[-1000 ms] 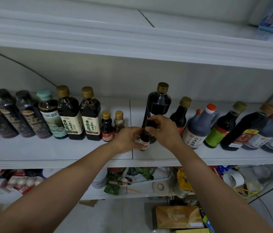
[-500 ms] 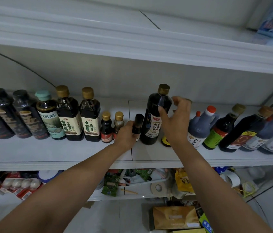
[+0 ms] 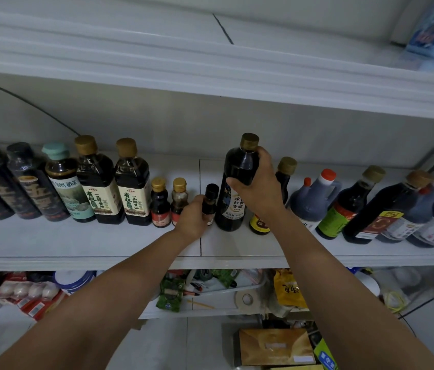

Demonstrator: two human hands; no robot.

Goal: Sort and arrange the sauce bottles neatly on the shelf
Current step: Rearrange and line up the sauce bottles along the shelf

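A white shelf board [image 3: 77, 244] runs across the view under a second white board, with a pale wall behind it, and a row of sauce bottles stands on it. Near the middle, the left hand [image 3: 193, 218] has its fingers curled around a small dark bottle with a black cap [image 3: 210, 198]. This bottle is upright. Its base is mostly hidden by the hand, so I cannot tell if it rests on the board.

Just beside it on the right stands a tall dark bottle with a gold cap and a dark label [image 3: 233, 206], upright on the board. The right hand [image 3: 257, 188] grips its upper part, below the cap, with the thumb on the front.

To the left of the left hand are two small gold-capped bottles with red labels [image 3: 160, 202], close together. Further left stand two square dark bottles with cream labels [image 3: 98, 182]. On the right side are dark plastic jugs with orange caps [image 3: 314, 198], standing close together.
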